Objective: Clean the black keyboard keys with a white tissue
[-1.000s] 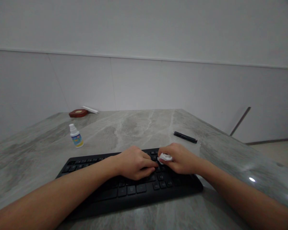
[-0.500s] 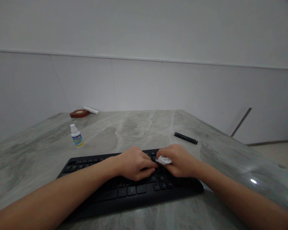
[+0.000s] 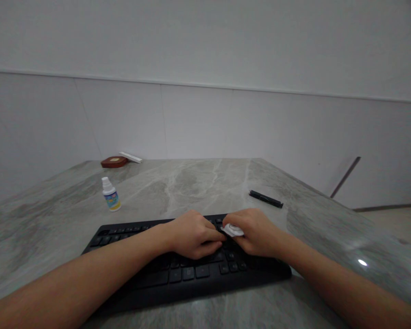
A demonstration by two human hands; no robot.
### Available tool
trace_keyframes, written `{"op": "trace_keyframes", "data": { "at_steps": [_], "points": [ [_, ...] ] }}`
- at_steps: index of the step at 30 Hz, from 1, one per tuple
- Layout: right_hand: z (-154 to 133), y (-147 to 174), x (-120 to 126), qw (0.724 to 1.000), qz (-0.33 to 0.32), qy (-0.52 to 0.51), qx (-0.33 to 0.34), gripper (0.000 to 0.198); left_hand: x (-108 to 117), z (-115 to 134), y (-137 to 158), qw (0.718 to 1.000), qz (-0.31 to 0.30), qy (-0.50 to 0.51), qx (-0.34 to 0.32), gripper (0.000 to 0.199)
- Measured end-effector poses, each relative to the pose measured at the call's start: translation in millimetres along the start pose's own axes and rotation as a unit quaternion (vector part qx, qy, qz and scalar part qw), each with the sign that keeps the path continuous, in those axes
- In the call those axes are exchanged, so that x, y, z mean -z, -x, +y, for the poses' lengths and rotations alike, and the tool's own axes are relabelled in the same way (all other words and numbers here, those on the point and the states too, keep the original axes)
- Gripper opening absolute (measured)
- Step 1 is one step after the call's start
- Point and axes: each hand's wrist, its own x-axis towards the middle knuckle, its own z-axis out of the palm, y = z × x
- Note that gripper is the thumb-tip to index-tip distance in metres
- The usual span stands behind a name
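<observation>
A black keyboard (image 3: 178, 274) lies across the near part of a grey marble table (image 3: 198, 183). My left hand (image 3: 192, 233) rests on the keys at the keyboard's middle, fingers curled and pressed down. My right hand (image 3: 256, 230) is beside it, closed around a small crumpled white wipe (image 3: 232, 230) that it holds against the keys where the two hands meet.
A small white bottle (image 3: 110, 195) with a colourful label stands left of the keyboard. A black pen (image 3: 265, 198) lies to the right behind the hands. At the far left edge sit a dark red dish (image 3: 113, 161) and a flat white object (image 3: 130, 157). The table's right edge drops to the floor.
My right hand with the white wipe has shifted slightly left and down on the keys. The left hand has stayed in place. The view has drifted a little.
</observation>
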Motion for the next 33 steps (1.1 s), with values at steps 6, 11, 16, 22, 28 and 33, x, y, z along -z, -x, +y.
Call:
{"op": "trace_keyframes", "data": {
  "at_steps": [6, 11, 16, 22, 28, 33],
  "points": [
    [-1, 2, 4, 0.998, -0.026, -0.034, 0.035, 0.02, -1, 0, 1, 1.0, -0.002, 0.004, 0.005, 0.023],
    [1, 3, 6, 0.998, -0.032, -0.043, 0.033, 0.022, 0, 0, 1, 1.0, -0.002, 0.004, 0.003, 0.023],
    [4, 4, 9, 0.998, -0.04, -0.032, 0.024, 0.021, 0, 0, 0, 1.0, 0.0, 0.006, -0.004, 0.024],
    [3, 2, 9, 0.999, -0.038, -0.024, 0.007, 0.021, 0, 0, 0, 1.0, 0.0, 0.002, 0.0, 0.022],
    [4, 1, 8, 1.0, -0.025, -0.009, -0.012, 0.017, 0, 0, 0, 1.0, 0.002, 0.007, 0.002, 0.022],
    [5, 4, 11, 0.999, -0.047, -0.025, 0.003, 0.019, 1, 0, 1, 1.0, 0.001, 0.007, 0.0, 0.023]
  ]
}}
